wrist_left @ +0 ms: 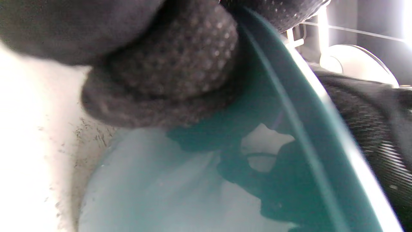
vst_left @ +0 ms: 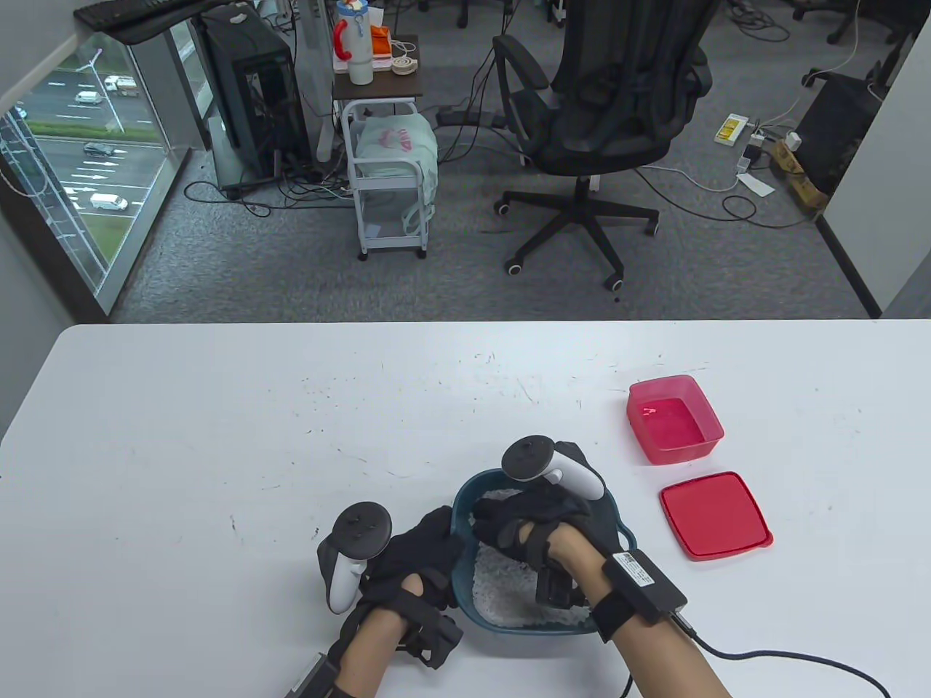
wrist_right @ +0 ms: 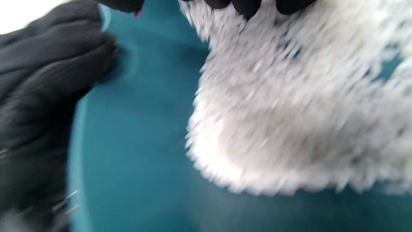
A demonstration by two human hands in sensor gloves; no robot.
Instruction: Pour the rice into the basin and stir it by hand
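While I watch the table view, I see a teal basin (vst_left: pixel 465 509) sitting near the six o'clock edge of a white table (vst_left: pixel 218 436), with white rice (vst_left: pixel 509 596) spread over its floor. My right hand (vst_left: pixel 534 520), in a black glove, reaches into the basin from about five o'clock, its fingers lowered into the rice; the right wrist view is blurred, but its fingertips (wrist_right: pixel 248 6) show at twelve o'clock touching the grain, so I read the fingers as loosely spread and holding nothing firmly. My left hand (vst_left: pixel 418 556) is at the basin's nine o'clock side, gripping the rim: the left wrist view shows a gloved thumb (wrist_left: pixel 167 64) pressed against the outer wall while other fingers hook over the edge at twelve o'clock. In the right wrist view that same gloved left hand (wrist_right: pixel 42 96) lies over the rim at nine o'clock. At about two o'clock from the basin stands a red container (vst_left: pixel 675 420), open and without rice, and just beside it, toward four o'clock, its red lid (vst_left: pixel 715 515) lies flat on the table, apart from both the container and the basin.
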